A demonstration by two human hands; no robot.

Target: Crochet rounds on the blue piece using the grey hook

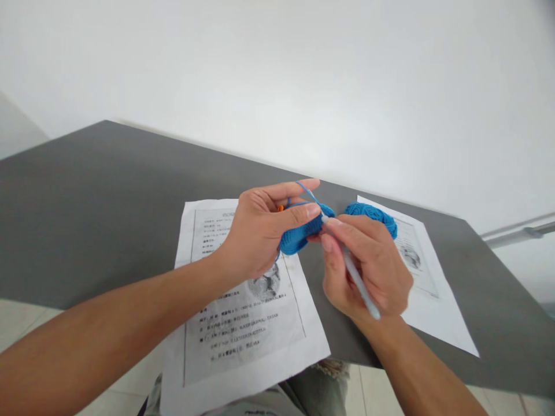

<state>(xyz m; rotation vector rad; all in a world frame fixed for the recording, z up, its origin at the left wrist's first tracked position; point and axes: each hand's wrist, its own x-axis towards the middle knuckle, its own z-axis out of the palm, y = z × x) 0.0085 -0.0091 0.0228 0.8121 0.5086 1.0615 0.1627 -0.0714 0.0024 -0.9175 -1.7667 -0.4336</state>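
A small piece of blue crochet work (296,240) is pinched between the thumb and fingers of my left hand (264,225). Over that hand's raised index finger runs a strand of blue yarn (309,192), leading down to the work. My right hand (368,260) grips a crochet hook (361,287) with a pale grey handle, its tip at the edge of the blue piece. A small orange item (280,208) shows by the left fingers; its kind is unclear. Behind my right hand lies a ball of blue yarn (375,217).
Under my left hand, a printed sheet (255,370) with text and a picture overhangs the front edge of the grey table (130,190). Another printed sheet (437,312) lies to the right, partly under the yarn ball. A white wall (277,86) rises behind the table.
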